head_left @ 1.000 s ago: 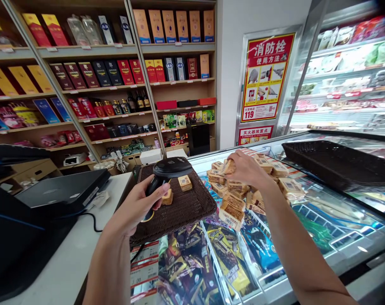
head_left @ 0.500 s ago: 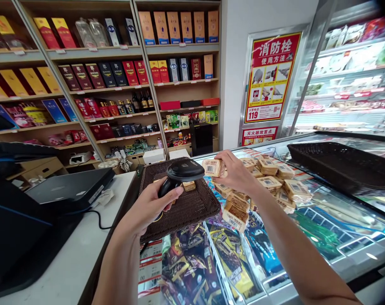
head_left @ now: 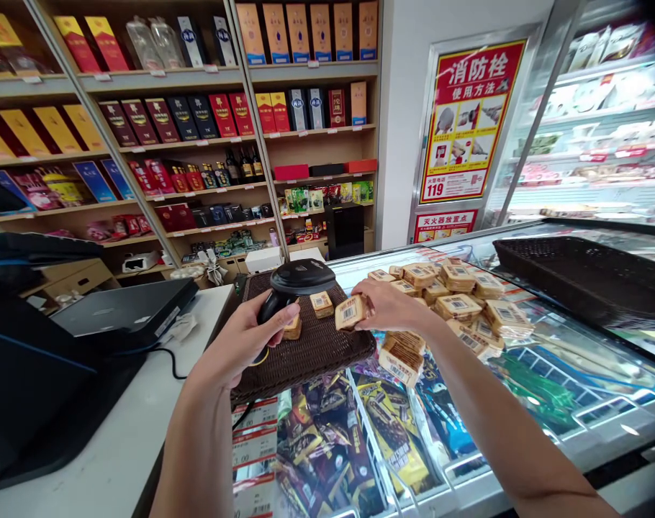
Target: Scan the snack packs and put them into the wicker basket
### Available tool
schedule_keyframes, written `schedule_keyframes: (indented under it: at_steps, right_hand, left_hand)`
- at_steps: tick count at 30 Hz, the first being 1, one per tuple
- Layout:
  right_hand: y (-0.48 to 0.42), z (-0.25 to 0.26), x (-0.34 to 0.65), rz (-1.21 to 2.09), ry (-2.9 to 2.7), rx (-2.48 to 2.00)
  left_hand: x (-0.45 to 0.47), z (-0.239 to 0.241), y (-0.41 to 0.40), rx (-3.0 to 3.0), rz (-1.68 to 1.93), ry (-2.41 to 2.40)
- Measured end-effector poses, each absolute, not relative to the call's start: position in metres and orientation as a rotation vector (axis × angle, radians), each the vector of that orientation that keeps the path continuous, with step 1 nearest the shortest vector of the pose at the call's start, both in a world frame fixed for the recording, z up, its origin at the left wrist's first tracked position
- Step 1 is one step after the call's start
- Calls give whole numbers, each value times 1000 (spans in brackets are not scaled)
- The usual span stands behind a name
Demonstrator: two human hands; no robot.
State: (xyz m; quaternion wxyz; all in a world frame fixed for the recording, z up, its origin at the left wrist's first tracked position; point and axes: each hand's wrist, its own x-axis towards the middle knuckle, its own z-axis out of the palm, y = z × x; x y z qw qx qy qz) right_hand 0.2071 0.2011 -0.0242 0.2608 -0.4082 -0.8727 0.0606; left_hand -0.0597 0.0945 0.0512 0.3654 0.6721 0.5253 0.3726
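Observation:
My left hand (head_left: 252, 327) is closed round the handle of a black barcode scanner (head_left: 301, 276), its head pointing right over a brown woven basket (head_left: 317, 360). In my right hand (head_left: 380, 305) is a small packaged snack (head_left: 350, 312) in clear wrap, barcode label facing me, held over the basket's right side. One similar pack (head_left: 322, 304) lies in the basket, and another pack (head_left: 292, 329) is partly hidden behind my left thumb. Right of the basket, several more packs (head_left: 458, 307) are piled on the freezer's glass top, with one pack (head_left: 401, 357) nearer me.
Under the freezer glass (head_left: 527, 338) lie wrapped ice creams in wire baskets. An empty dark basket (head_left: 586, 277) rests on the freezer at right. On the left, a white counter (head_left: 106, 410) bears a flat black device (head_left: 127, 309) and a cable. Shelves of boxes (head_left: 184, 119) line the back wall.
My right hand has brought the packaged snack down and left, from beside the scanner head to over the basket. The scanner has shifted slightly left, uncovering a pack in the basket.

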Motion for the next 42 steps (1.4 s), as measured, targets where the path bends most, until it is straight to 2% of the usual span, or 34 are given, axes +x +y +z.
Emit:
schedule_keyframes:
  at_steps: [5, 8, 12, 15, 19, 24, 29, 38, 42]
  right_hand:
    - [222, -49, 189, 294, -2254, -1114]
    - [236, -50, 206, 109, -2088, -1240]
    - [252, -50, 256, -166, -1706, -1696]
    - [263, -58, 286, -184, -1516, -1933]
    - [270, -71, 297, -170, -1561, -2027]
    - [268, -77, 295, -280, -1666, -2021]
    - [261, -64, 290, -215, -1568, -1956]
    - [209, -8, 236, -223, -1810, -1325]
    - [190, 0, 220, -207, -1890, -1207]
  left_hand:
    - [-60, 52, 95, 1720, 957, 1357]
    - [-61, 53, 95, 1755, 960, 1329]
    - [-61, 55, 96, 1765, 972, 1339]
    - [-61, 55, 95, 1751, 977, 1367]
    - [-61, 55, 95, 1742, 970, 1359]
    - [-60, 55, 92, 1774, 990, 1336]
    - [-59, 56, 88, 1761, 981, 1344]
    - [-57, 57, 86, 1795, 995, 1351]
    - [-55, 56, 86, 1789, 964, 1335]
